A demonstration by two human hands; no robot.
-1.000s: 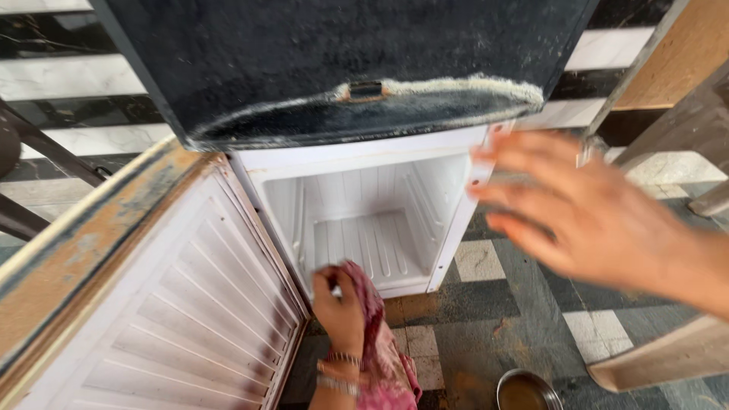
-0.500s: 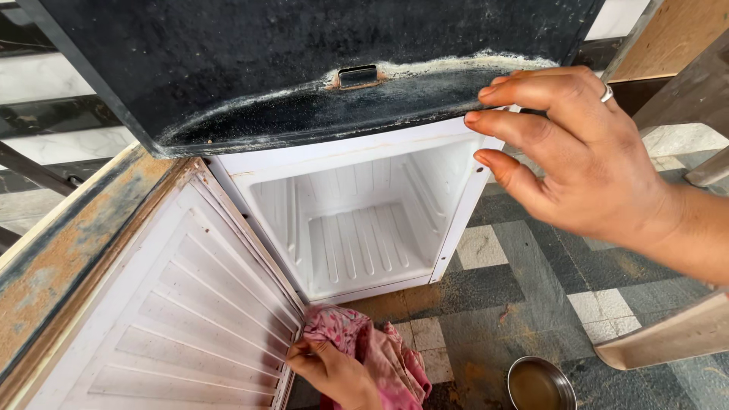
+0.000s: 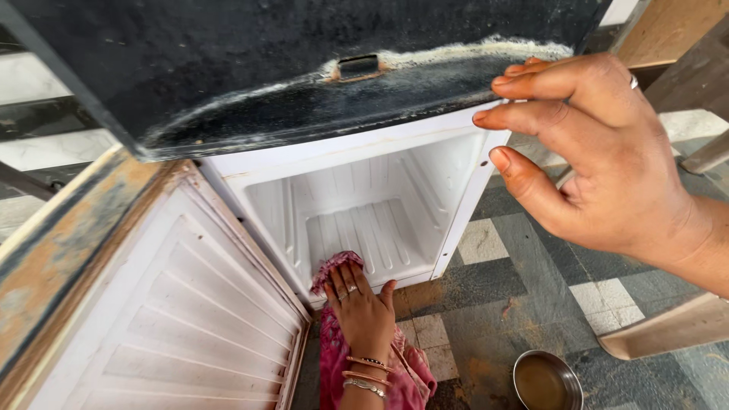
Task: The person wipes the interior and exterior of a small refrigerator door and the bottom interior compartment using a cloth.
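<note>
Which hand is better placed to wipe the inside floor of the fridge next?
Left. The left hand already presses the pink cloth at the fridge opening's front edge. The right hand is up by the dark top panel, holding nothing.

The left hand, low in the middle of the frame, wears a small ring on one finger and several thin bangles at the wrist, gold-coloured and silver-coloured, one with dark beads. The right hand, large at the right edge, wears a plain silver-coloured ring. Both forearms are bare, with no sleeves showing.
</note>
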